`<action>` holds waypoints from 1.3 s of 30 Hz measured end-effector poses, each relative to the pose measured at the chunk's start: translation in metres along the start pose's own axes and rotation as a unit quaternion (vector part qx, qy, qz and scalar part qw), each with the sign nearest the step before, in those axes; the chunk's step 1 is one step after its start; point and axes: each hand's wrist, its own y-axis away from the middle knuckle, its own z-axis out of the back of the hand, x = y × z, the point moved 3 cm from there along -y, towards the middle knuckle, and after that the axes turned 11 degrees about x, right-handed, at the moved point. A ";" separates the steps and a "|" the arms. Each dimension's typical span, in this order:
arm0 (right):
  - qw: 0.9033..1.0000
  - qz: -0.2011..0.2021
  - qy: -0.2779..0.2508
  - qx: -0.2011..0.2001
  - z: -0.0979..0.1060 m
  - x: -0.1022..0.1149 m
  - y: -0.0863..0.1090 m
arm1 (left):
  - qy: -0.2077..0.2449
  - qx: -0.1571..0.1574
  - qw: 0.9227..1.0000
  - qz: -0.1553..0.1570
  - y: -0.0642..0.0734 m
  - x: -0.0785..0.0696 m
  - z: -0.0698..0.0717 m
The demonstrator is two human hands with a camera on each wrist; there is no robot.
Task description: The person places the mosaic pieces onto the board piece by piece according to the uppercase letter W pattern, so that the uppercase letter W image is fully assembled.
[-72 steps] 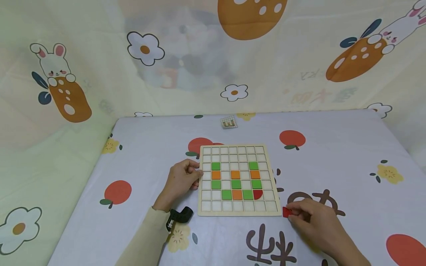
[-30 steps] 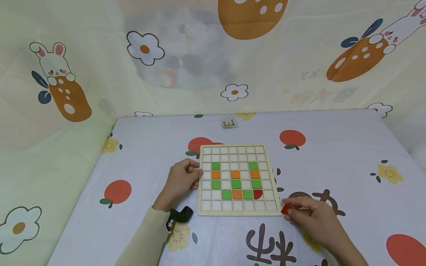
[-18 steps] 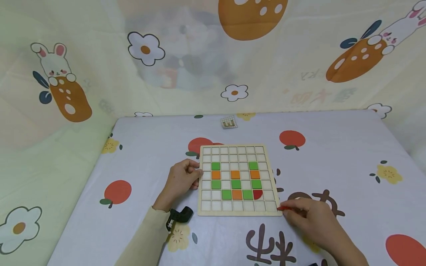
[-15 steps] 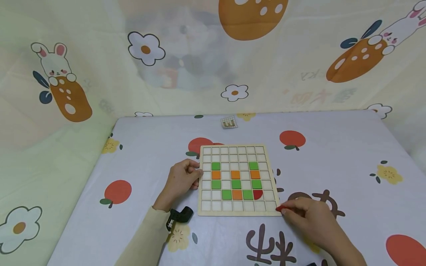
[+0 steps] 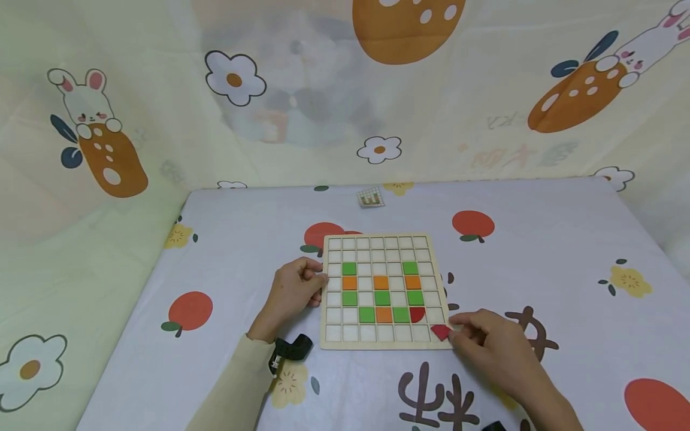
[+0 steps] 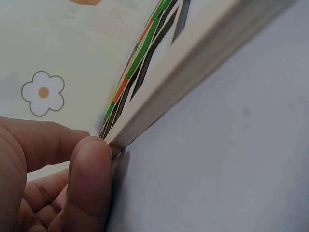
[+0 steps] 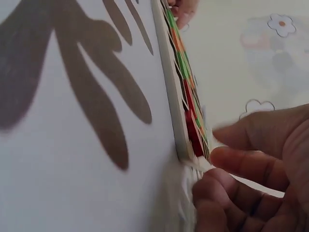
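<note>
My left hand (image 5: 291, 293) pinches the left edge of a wooden grid board (image 5: 388, 345), thumb and fingers close together on its rim (image 6: 120, 137). The board carries several green square tiles (image 5: 350, 298) and orange ones (image 5: 384, 314), plus a red quarter-round tile (image 5: 417, 314). A second red quarter-round tile (image 5: 441, 332) lies turned askew over the bottom-right corner cell. Right beside it is my right hand (image 5: 498, 347), index finger and thumb parted. In the right wrist view the fingertips (image 7: 219, 155) appear just off the blurred red tile (image 7: 194, 135).
A small printed card (image 5: 371, 198) with a grid pattern lies beyond the board. Printed cloth (image 5: 242, 227) covers the table, and patterned curtains (image 5: 307, 161) hang behind and at the sides. A black strap (image 5: 288, 353) sits on the left wrist.
My right hand has moved left with the second red tile, from beside the board onto its bottom-right corner. The tile has turned flat, and the fingers have parted. The left hand stays put.
</note>
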 end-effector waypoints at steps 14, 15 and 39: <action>1.000 -0.013 0.002 0.014 -0.007 0.012 -0.007 | 0.007 0.002 1.000 0.002 0.000 0.001 0.000; 1.000 -0.011 -0.002 0.015 -0.007 0.013 -0.006 | 0.008 0.003 1.000 0.002 0.000 0.001 0.000; 0.993 0.113 0.017 0.033 -0.008 0.015 0.010 | 0.006 -0.001 1.000 0.003 -0.001 0.001 0.000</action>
